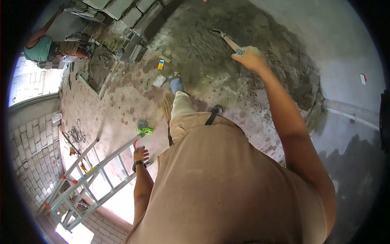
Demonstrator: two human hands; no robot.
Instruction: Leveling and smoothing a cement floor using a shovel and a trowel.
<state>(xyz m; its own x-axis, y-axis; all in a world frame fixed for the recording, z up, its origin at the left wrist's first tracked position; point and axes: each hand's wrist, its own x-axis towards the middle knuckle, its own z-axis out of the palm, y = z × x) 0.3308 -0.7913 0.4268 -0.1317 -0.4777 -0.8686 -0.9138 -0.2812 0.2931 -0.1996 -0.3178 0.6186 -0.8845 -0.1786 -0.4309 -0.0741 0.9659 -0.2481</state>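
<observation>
In my right hand, stretched out ahead, is the pale handle of a hand tool with a thin, dark, curved metal end; its exact kind I cannot make out. The metal end hangs over a patch of wet grey mortar spread on the floor. My left hand, with a dark watch on the wrist, hangs low at my side. Its fingers are apart and nothing shows in them. It is nearest to the red-capped end of an aluminium stepladder; whether they touch I cannot tell.
Left of my legs are a straw broom and a bright green item. A yellow and blue packet and a pale block piece lie ahead. Concrete blocks stand far left, near another person. A grey wall borders the right.
</observation>
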